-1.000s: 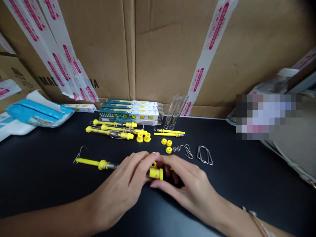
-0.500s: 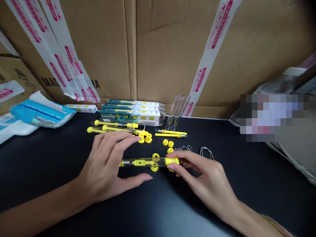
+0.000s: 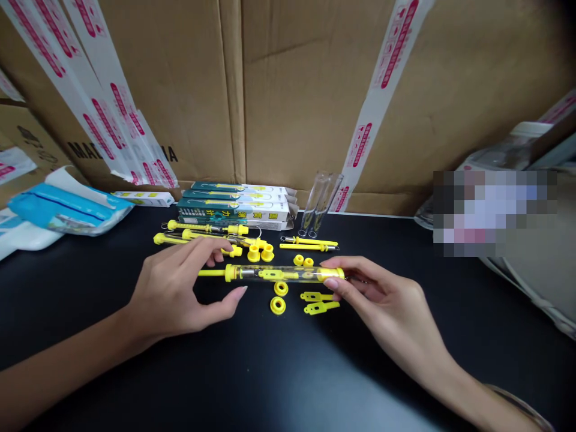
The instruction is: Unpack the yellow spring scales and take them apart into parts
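A clear tube (image 3: 288,273) with yellow end pieces and a spring inside lies level above the table. My right hand (image 3: 378,291) pinches its right end between thumb and fingers. A yellow rod (image 3: 212,273) sticks out of the tube's left end and runs toward my left hand (image 3: 180,288), whose thumb and fingers are apart around it. Below the tube are two yellow rings (image 3: 278,305) and two flat yellow pieces (image 3: 321,308). Beyond it, small yellow caps (image 3: 267,252) stand on the table.
Flat green and white boxes (image 3: 234,210) are stacked at the back, beside clear tubes (image 3: 320,204) standing upright. Assembled yellow pieces (image 3: 180,227) lie before the boxes. A blue packet (image 3: 72,207) is at the left, a plastic bottle (image 3: 499,150) at the right.
The tube has shifted right and away from me with my right hand. My left hand has moved left, and the yellow rod and left end cap now show. The flat yellow pieces are uncovered.
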Available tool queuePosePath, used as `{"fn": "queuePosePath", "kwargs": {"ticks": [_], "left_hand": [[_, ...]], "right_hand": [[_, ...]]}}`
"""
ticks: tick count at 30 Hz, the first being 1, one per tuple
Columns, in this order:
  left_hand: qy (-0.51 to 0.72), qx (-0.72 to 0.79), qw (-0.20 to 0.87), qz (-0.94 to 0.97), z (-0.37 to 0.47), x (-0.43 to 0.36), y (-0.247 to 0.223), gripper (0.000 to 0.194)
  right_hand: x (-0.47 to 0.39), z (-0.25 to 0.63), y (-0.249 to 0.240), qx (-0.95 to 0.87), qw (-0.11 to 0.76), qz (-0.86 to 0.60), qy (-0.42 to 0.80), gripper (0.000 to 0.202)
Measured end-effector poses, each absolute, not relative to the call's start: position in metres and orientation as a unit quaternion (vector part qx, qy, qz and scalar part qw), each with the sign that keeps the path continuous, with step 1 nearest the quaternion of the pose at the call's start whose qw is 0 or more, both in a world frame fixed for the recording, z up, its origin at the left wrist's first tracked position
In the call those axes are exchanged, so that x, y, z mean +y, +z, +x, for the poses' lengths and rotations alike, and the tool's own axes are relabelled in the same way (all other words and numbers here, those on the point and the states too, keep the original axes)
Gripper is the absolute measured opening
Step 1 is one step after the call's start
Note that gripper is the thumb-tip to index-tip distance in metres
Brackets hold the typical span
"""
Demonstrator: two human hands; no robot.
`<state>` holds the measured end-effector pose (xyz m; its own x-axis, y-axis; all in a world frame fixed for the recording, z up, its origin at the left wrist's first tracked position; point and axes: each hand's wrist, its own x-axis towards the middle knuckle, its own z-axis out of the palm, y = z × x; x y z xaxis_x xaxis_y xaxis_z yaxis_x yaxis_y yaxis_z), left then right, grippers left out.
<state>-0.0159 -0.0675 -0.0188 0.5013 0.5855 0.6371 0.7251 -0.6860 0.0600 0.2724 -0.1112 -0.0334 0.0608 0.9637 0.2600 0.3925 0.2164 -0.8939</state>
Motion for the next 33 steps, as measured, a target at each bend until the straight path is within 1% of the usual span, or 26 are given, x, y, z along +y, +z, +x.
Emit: {"fn": "queuePosePath", "kwargs": {"ticks": [4,8,11,14,17,19,21,25,27,29,33], "left_hand": [[-0.330,-0.377,0.091,-0.861,-0.015,-0.071,-0.025,0.036],[-0.320,-0.375,0.058,-0.868,-0.010,-0.080,-0.034,0.039],[-0.328,-0.386,0.026,-0.862,-0.005,-0.086,-0.037,0.033],[-0.346,-0.372,-0.067,-0.859,-0.003,-0.088,-0.032,0.026],[-0.347,-0.349,-0.172,-0.853,-0.005,-0.085,-0.026,0.028],[-0.343,-0.335,-0.192,-0.856,-0.008,-0.082,-0.024,0.029],[-0.338,-0.324,-0.159,-0.869,-0.010,-0.080,-0.025,0.028],[-0.313,-0.300,-0.005,-0.901,-0.012,-0.079,-0.032,0.034],[-0.287,-0.295,0.050,-0.910,-0.012,-0.078,-0.034,0.032],[-0.267,-0.289,0.075,-0.916,-0.012,-0.077,-0.036,0.024],[-0.241,-0.271,0.079,-0.929,-0.016,-0.073,-0.036,0.026]], "right_hand": [[-0.111,0.269,-0.032,-0.602,0.492,-0.536,0.330,0.029],[-0.115,0.263,-0.034,-0.587,0.498,-0.509,0.384,0.025],[-0.116,0.260,-0.035,-0.582,0.506,-0.491,0.406,0.024],[-0.114,0.260,-0.033,-0.567,0.516,-0.497,0.406,0.024],[-0.110,0.263,-0.029,-0.549,0.520,-0.508,0.412,0.027],[-0.109,0.265,-0.028,-0.540,0.518,-0.512,0.422,0.029],[-0.108,0.266,-0.029,-0.536,0.512,-0.513,0.433,0.030],[-0.111,0.263,-0.032,-0.539,0.506,-0.509,0.441,0.029],[-0.112,0.263,-0.031,-0.539,0.506,-0.505,0.446,0.031],[-0.112,0.264,-0.029,-0.536,0.509,-0.497,0.454,0.034],[-0.108,0.271,-0.024,-0.528,0.534,-0.490,0.443,0.031]]}}
